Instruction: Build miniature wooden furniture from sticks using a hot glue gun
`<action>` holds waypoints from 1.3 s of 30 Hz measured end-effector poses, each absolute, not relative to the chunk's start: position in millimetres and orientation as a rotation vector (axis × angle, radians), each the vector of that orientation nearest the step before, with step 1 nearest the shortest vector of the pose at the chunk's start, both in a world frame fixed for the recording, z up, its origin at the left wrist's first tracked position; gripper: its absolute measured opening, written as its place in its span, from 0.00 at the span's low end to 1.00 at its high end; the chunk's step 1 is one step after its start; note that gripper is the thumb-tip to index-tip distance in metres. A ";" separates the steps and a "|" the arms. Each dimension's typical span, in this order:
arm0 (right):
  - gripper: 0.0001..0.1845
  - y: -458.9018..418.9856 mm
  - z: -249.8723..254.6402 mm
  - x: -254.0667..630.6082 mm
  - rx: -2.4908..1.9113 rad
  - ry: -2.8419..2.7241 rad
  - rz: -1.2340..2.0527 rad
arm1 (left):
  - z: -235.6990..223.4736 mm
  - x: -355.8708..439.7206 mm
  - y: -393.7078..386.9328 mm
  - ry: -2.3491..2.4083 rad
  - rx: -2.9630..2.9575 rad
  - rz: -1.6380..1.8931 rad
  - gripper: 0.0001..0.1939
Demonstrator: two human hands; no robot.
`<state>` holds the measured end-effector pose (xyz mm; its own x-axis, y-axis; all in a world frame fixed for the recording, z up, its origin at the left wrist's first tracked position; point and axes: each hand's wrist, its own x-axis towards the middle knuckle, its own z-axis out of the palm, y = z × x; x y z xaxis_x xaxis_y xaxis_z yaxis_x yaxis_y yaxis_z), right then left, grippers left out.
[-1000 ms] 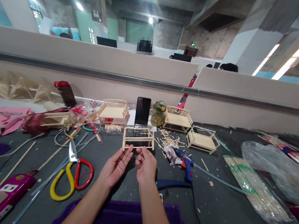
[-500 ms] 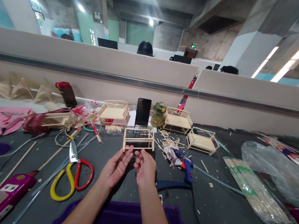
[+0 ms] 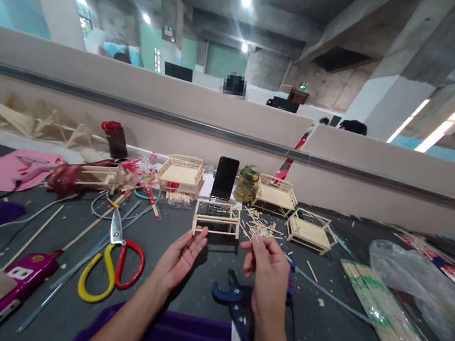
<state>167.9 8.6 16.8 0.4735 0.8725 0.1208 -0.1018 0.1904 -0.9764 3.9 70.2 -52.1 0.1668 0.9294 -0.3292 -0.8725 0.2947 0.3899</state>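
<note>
My left hand (image 3: 182, 256) has its thumb and fingertips at the lower left leg of a small wooden stick frame (image 3: 217, 219), which it appears to pinch. The frame stands out in front of a black phone (image 3: 225, 178) on a stand. My right hand (image 3: 271, 267) is apart from the frame, to its right, with thumb and fingers pinched. Whatever lies between those fingertips is too small to make out. Just beyond them is a pile of short cut sticks (image 3: 260, 223). A blue glue gun (image 3: 291, 275) is mostly hidden behind this hand, and a dark blue cutter tool (image 3: 231, 295) lies left of the wrist.
Scissors (image 3: 115, 256) with red and yellow handles lie left. Small stick-built pieces of furniture (image 3: 181, 173) stand behind, including a bed-like one (image 3: 311, 233) at right. Bagged sticks (image 3: 384, 311), a magenta power strip (image 3: 6, 287) and a green-lidded bottle (image 3: 246, 186) are around.
My right hand has moved away from the frame to the right and closed into a pinch. My left hand stays at the frame's left leg. The view has shifted and tilted slightly.
</note>
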 end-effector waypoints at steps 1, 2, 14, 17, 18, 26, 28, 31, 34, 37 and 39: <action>0.16 1.6 16.3 179.8 -1.282 -0.891 0.740 | -52.2 3.9 70.0 0.562 0.119 1.284 0.10; 0.18 -5.6 14.3 192.1 -1.373 -0.916 0.673 | -52.3 3.9 69.7 0.562 0.118 1.281 0.10; 0.16 -63.6 -32.4 242.1 -2.060 -1.363 0.489 | -50.4 4.8 70.3 0.560 0.114 1.273 0.10; 0.17 -66.6 -36.6 229.6 -2.124 -1.450 0.499 | -49.6 5.3 69.7 0.567 0.117 1.275 0.10; 0.17 -67.4 -38.3 226.3 -2.131 -1.471 0.493 | -49.5 5.4 69.5 0.568 0.118 1.273 0.10; 0.14 -60.1 -36.8 219.3 -2.185 -1.518 0.316 | -52.5 4.7 71.6 0.554 0.134 1.263 0.10; 0.11 -46.5 -27.2 220.2 -2.120 -1.512 0.235 | -53.1 4.5 72.2 0.551 0.135 1.260 0.10; 0.07 -14.3 -10.8 215.1 -1.801 -1.672 0.160 | -53.1 4.2 72.0 0.551 0.127 1.266 0.10; 0.07 21.6 0.8 200.6 -1.584 -1.860 0.042 | -53.1 4.1 71.1 0.546 0.122 1.275 0.10; 0.06 48.3 3.9 184.2 -1.460 -2.020 -0.044 | -53.8 4.2 70.9 0.547 0.129 1.273 0.10; 0.07 58.6 1.7 176.8 -1.412 -2.094 -0.068 | -54.5 4.5 71.2 0.547 0.139 1.273 0.10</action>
<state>176.8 58.6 1.7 -0.2490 0.8259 0.5058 0.8572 0.4310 -0.2819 4.5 71.2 -54.5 0.1856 0.9318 -0.3119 -0.8673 0.3045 0.3938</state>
